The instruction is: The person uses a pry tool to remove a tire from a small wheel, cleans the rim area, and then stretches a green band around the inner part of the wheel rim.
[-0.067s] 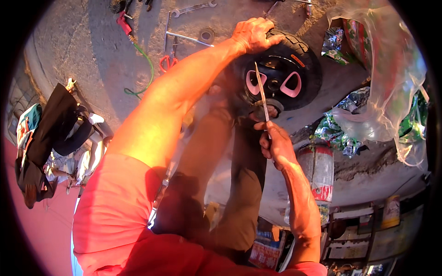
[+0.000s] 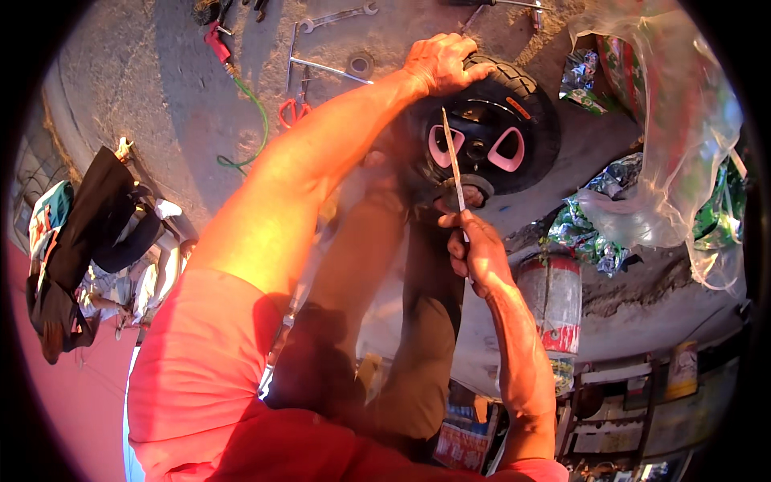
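Note:
A small wheel with a black tyre [image 2: 540, 120] and a dark hub with two pink-edged openings stands beyond my feet. My left hand [image 2: 440, 64] is closed over the tyre's upper left edge, thumb along the tread. In the closed fingers of my right hand [image 2: 483, 251] is a long, thin metal bar like a tyre lever [image 2: 454, 161]. Its narrow tip points up and away, in front of the hub in this view; whether it touches the wheel I cannot tell. Part of my foot [image 2: 474, 195] shows just below the wheel.
Beyond my left arm lie a wrench [image 2: 339, 16], a T-shaped metal handle [image 2: 321, 67], red-handled scissors [image 2: 291, 111] and a red air gun [image 2: 215, 43] on a green hose. Clear plastic [image 2: 654, 193] and shiny wrappers are at right, above a red-and-grey cylinder [image 2: 554, 301].
My right hand has shifted slightly to the left, and the bar's tip with it. My left hand stays on the tyre.

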### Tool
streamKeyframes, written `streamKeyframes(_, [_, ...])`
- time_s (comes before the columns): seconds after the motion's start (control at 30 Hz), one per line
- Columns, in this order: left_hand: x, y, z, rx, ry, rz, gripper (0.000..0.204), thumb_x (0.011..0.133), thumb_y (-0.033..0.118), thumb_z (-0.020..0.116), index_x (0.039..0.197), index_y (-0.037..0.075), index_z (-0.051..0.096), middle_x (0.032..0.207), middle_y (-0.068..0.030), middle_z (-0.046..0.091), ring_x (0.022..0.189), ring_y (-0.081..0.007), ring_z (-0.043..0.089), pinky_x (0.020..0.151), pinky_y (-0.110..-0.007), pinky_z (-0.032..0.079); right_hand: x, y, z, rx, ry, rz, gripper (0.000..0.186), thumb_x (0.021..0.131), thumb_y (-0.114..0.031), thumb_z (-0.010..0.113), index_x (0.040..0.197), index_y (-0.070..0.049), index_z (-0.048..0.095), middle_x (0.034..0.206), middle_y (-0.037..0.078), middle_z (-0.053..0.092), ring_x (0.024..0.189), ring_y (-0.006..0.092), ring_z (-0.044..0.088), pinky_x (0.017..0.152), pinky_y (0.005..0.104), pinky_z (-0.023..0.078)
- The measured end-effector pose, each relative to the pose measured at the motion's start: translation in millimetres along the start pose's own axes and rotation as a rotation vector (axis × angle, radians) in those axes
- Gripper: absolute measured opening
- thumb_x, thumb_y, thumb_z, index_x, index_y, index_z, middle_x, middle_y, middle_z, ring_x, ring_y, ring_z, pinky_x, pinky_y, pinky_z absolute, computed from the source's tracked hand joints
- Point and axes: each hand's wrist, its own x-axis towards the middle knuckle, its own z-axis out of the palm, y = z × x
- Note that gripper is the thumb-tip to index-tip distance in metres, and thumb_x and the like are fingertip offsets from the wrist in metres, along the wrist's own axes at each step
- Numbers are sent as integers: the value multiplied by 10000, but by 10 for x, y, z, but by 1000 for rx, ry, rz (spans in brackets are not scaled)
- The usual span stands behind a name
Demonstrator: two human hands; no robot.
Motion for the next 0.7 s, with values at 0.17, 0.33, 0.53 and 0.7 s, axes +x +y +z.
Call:
streamKeyframes(0.17, [0,-5,-3,-3,-34,-28,629,879,657,546,1166,111,667,1168,-177,651,1161,-350,591,971,-483,478,113,-55,413,203,-4,-12,409,1075,-365,412,1102,9,576,630,-2,439,451,89,350,410,239,268])
streamKeyframes(0.33, [55,-29,-52,-72,-139,-65,674,881,689,521,1198,108,652,1251,-160,638,1208,-344,571,994,-480,464,94,103,555,401,31,29,373,1052,-411,452,1067,-58,572,637,-21,428,444,86,335,422,251,273])
streamKeyframes(0.53, [68,-48,-14,-94,-185,-62,735,868,730,509,1252,115,634,1302,-152,623,1248,-346,549,1023,-469,451,25,-211,612,469,15,52,312,1054,-383,467,1048,-83,551,661,-33,421,467,80,339,425,247,268])
streamKeyframes(0.7, [103,-19,-117,-108,-194,-120,724,880,726,497,1247,118,637,1330,-149,605,1259,-322,545,1043,-457,435,31,-564,708,702,-82,81,256,1069,-309,430,1005,-91,547,636,-54,391,445,84,336,406,245,254])
